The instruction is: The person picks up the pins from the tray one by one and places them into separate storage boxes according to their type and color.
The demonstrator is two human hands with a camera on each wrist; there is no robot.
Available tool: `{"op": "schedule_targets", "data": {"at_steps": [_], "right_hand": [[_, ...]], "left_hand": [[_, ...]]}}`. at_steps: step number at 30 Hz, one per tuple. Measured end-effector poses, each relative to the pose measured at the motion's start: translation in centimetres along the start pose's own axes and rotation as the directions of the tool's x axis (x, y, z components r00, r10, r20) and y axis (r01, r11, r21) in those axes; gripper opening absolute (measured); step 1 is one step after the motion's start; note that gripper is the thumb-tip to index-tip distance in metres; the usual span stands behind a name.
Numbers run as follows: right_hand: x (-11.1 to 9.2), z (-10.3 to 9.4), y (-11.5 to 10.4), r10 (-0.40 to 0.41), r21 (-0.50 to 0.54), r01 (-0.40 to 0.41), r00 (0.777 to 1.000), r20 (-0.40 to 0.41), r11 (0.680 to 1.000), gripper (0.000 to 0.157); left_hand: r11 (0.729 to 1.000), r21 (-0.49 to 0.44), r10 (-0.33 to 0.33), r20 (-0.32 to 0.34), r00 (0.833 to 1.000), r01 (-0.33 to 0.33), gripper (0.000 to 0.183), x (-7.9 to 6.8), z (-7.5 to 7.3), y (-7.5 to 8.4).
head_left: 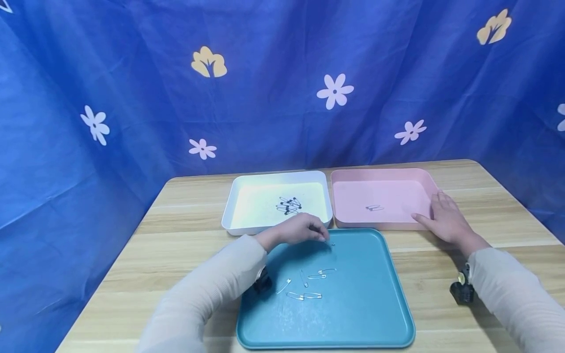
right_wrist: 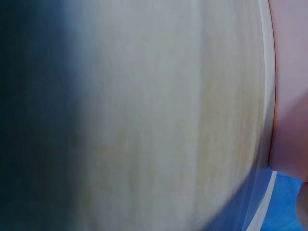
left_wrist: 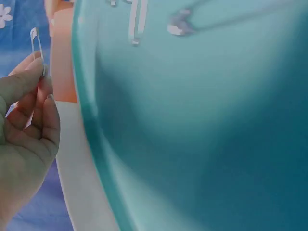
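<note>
My left hand (head_left: 301, 229) pinches a silver safety pin (left_wrist: 33, 34) between thumb and fingertips, above the far edge of the teal tray (head_left: 353, 323). In the left wrist view the pin stands roughly upright out of the fingers. Several silver safety pins (head_left: 312, 295) lie loose on that tray. My right hand (head_left: 448, 220) rests with extended fingers at the right front corner of the pink tray (head_left: 397, 226). A few silver safety pins (head_left: 374, 208) lie inside it. Dark-headed safety pins (head_left: 289, 206) are heaped in the white tray (head_left: 247, 196). The right wrist view barely catches a fingertip.
The white and pink trays stand side by side along the back of the wooden table (head_left: 176, 235), just behind the teal tray. A blue curtain (head_left: 265, 122) with flower prints hangs behind the table and along its sides.
</note>
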State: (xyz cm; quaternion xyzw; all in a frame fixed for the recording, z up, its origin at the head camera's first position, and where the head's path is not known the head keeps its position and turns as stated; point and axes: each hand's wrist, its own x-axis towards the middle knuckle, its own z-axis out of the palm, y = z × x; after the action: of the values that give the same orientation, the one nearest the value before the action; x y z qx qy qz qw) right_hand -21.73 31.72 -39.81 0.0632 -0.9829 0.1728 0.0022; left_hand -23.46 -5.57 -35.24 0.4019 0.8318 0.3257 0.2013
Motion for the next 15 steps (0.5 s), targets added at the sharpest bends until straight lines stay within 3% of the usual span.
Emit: {"op": "schedule_targets", "data": {"at_steps": [6, 15], "right_hand": [[0.1, -0.1, 0.2, -0.009, -0.006, 0.009, 1.000, -0.006, 1.000, 0.093], [0.3, 0.1, 0.3, -0.017, -0.014, 0.016, 1.000, -0.017, 1.000, 0.092]], "left_hand": [[0.999, -0.047, -0.011, -0.100, 0.995, 0.006, 0.011, 2.1, -0.1, 0.8], [0.968, -0.188, -0.196, -0.172, 0.965, 0.163, 0.012, 5.1, 0.4, 2.4]]}}
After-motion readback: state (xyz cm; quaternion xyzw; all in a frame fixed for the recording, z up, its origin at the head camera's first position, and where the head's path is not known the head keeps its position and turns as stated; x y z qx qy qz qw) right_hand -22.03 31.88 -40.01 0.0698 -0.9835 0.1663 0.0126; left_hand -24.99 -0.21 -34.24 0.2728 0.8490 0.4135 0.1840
